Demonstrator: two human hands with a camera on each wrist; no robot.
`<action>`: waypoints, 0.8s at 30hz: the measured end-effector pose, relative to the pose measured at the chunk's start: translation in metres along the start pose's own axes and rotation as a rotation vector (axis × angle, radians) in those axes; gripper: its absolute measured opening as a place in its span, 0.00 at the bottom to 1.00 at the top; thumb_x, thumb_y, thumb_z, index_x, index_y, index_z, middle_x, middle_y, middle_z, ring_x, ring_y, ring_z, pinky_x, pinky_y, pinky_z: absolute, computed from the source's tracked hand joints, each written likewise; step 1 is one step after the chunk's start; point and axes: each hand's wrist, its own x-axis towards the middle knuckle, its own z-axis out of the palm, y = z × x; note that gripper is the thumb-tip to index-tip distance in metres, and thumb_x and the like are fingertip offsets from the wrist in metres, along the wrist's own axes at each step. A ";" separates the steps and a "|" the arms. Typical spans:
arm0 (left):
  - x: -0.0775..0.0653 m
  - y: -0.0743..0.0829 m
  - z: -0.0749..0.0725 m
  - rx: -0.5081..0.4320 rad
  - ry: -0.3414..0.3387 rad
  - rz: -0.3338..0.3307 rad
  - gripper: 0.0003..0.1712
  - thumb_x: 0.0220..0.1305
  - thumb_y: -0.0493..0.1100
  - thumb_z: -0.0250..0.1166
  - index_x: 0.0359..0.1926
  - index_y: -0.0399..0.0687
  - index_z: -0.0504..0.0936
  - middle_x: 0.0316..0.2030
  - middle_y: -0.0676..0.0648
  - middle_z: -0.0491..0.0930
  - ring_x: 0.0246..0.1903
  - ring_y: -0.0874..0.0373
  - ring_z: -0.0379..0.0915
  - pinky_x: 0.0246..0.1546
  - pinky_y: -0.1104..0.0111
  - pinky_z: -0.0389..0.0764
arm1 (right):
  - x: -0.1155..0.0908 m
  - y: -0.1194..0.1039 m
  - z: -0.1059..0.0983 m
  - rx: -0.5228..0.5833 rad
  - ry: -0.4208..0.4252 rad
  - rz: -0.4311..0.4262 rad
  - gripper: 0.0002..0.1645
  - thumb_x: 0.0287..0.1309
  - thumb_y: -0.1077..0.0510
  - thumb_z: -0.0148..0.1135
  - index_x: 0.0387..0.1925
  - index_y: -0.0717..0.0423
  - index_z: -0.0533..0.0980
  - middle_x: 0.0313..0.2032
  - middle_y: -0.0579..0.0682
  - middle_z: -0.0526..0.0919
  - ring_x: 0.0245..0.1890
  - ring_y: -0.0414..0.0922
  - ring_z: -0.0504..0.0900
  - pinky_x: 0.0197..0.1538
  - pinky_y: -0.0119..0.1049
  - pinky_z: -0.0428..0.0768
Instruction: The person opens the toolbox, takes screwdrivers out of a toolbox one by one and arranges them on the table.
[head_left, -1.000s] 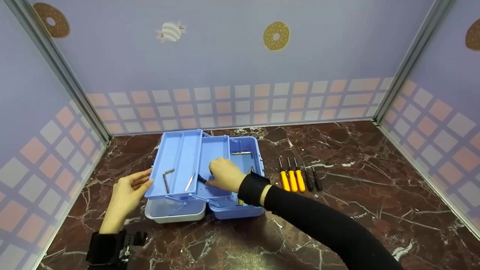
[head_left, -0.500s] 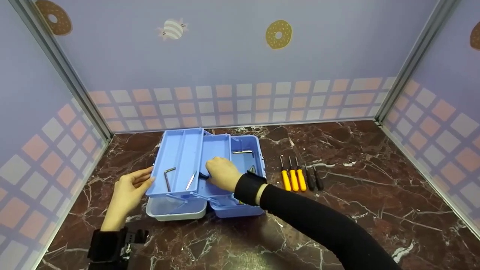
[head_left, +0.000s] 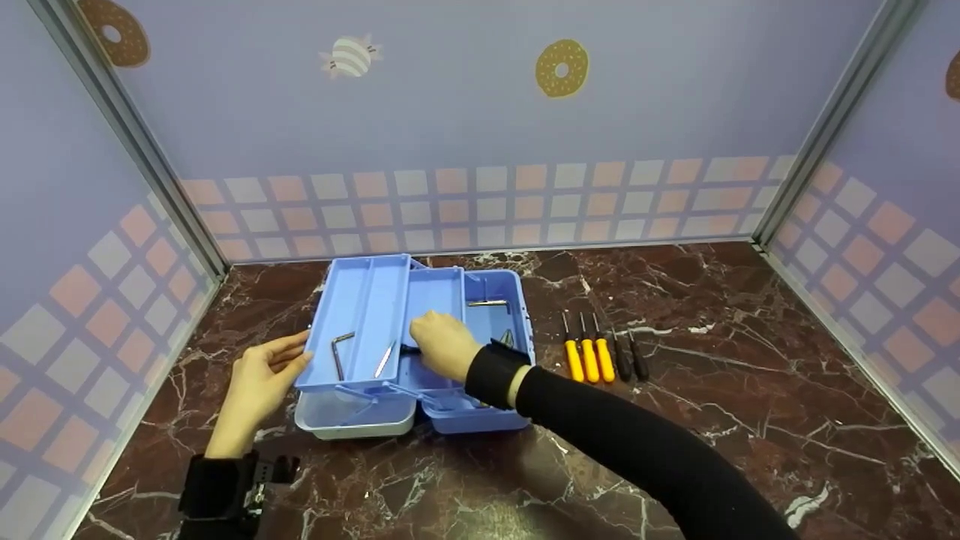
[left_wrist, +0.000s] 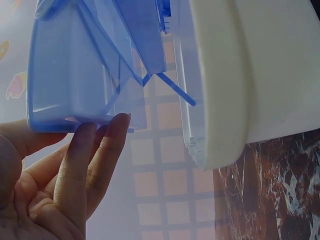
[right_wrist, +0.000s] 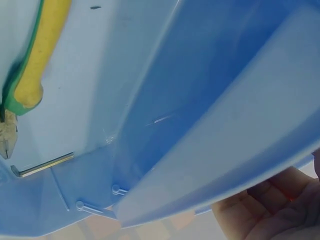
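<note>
A light-blue toolbox (head_left: 480, 424) stands with its trays fanned out in steps. My left hand (head_left: 259, 375) pinches the left edge of the raised upper tray (head_left: 337, 285), thumb and fingertips at its corner in the left wrist view. An L-shaped hex key (head_left: 337, 356) and a slim silver tool (head_left: 385, 360) lie in that tray. Over the middle tray (head_left: 435, 281) is my right hand (head_left: 444, 343), fingers curled at a black tool end (head_left: 409, 349); the rest of this tool is hidden by the hand. The right wrist view shows the right fingers (right_wrist: 240, 212) beyond a tray wall.
Pliers with yellow-green handles (right_wrist: 42, 55) and another hex key (head_left: 489, 303) lie in the box bottom. Several screwdrivers, yellow-handled (head_left: 590, 360) and black-handled (head_left: 622, 364), lie in a row right of the box. Patterned walls (head_left: 480, 202) enclose the marble-look table (head_left: 712, 420).
My right hand has shifted slightly left and away from me over the middle tray, and less of the black tool end shows. The left hand keeps its hold on the tray edge.
</note>
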 end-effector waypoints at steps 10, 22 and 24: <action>0.000 0.000 0.000 -0.007 -0.004 -0.011 0.21 0.69 0.36 0.61 0.61 0.32 0.76 0.51 0.30 0.81 0.53 0.38 0.80 0.42 0.93 0.72 | -0.001 0.000 -0.001 -0.039 0.029 -0.039 0.07 0.50 0.71 0.65 0.33 0.62 0.82 0.33 0.55 0.87 0.36 0.51 0.86 0.42 0.41 0.87; 0.000 0.000 0.000 -0.021 0.007 -0.006 0.21 0.69 0.36 0.62 0.60 0.31 0.77 0.51 0.29 0.81 0.53 0.39 0.80 0.42 0.92 0.73 | 0.000 0.005 -0.002 0.015 0.032 -0.076 0.08 0.53 0.75 0.59 0.30 0.64 0.81 0.32 0.58 0.86 0.36 0.53 0.86 0.41 0.42 0.87; 0.000 0.000 0.000 -0.026 0.008 -0.008 0.21 0.68 0.36 0.62 0.60 0.31 0.77 0.52 0.30 0.81 0.53 0.39 0.80 0.42 0.92 0.72 | 0.001 0.007 -0.003 0.049 0.030 -0.075 0.09 0.52 0.76 0.59 0.28 0.65 0.81 0.31 0.58 0.86 0.35 0.54 0.86 0.40 0.44 0.86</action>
